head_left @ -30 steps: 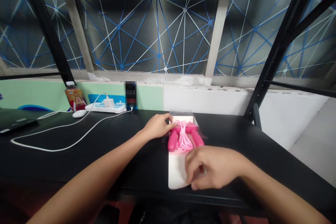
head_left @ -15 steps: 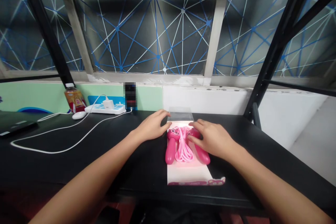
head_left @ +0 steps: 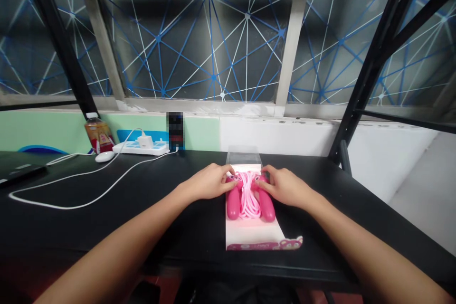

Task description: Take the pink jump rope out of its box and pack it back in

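A pink jump rope [head_left: 250, 202] lies on an opened-out white and pink cardboard package [head_left: 251, 232], its cord bundled between two darker pink handles. The upper end of the left handle is in the curled fingers of my left hand [head_left: 212, 181], thumb on top. My right hand [head_left: 285, 185] grips the upper end of the right handle the same way. Both handles point toward me, side by side. Behind the rope, a clear plastic part [head_left: 243, 158] of the package stretches toward the wall.
On the black desk [head_left: 171, 232], a white power strip [head_left: 142, 147] with a plugged-in charger stands at the back left. Near it are a bottle [head_left: 99, 134], a white mouse [head_left: 104, 156] and a looped white cable [head_left: 67, 207]. Black metal posts [head_left: 363, 83] flank the desk.
My left hand has come down and right onto the left handle. The right handle has swung inward with my right hand, so both handles now lie more nearly parallel.
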`<state>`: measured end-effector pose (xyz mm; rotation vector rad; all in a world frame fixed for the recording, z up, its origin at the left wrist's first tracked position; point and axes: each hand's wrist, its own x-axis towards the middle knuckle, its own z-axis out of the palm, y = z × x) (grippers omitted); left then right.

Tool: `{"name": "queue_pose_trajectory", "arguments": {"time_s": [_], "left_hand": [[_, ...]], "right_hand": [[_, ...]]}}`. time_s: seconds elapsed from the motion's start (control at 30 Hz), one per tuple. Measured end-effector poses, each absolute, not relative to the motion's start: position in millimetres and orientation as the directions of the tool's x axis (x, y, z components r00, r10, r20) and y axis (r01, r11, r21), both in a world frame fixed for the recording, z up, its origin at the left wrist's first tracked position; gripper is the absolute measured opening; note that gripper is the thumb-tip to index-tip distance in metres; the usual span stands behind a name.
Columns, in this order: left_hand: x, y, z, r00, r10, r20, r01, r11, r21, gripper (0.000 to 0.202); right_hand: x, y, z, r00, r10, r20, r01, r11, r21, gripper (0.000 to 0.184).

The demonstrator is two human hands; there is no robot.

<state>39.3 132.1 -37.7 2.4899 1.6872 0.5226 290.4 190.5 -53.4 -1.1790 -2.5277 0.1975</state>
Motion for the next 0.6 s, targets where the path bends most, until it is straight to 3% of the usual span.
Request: {"name": "queue_pose_trajectory", "arguments": {"time_s": [0.17,0.3,0.4,0.47,0.6], "left_hand": [[34.9,135.5,-39.8,0.359,0.907,0.219,0.88,-0.407,0.244,0.039],[32.7,132.4,-39.1,0.406,0.867,0.29,0.888,-0.449,0.1,0.039],[34.2,126.6,-37.2,0.449,0.837,0.314,0.882,-0.472,-0.004,0.038],[35.9,122.8,-35.4,0.464,0.831,0.307,0.878,-0.477,-0.036,0.036],[38.1,119.0,-31.4,0.482,0.824,0.298,0.871,-0.489,-0.057,0.032]], "right_hand": [[288.7,185.6,-54.0,-0.638,0.734,0.233,0.703,0.678,-0.214,0.043],[281.2,175.6,-50.9,-0.626,0.743,0.237,0.759,0.65,-0.033,0.047],[275.7,160.4,-44.0,-0.621,0.713,0.325,0.772,0.628,0.1,0.049],[273.1,147.8,-39.2,-0.702,0.619,0.352,0.693,0.708,0.136,0.049],[269.1,128.4,-36.2,-0.917,0.322,0.236,0.363,0.918,0.158,0.048]]}}
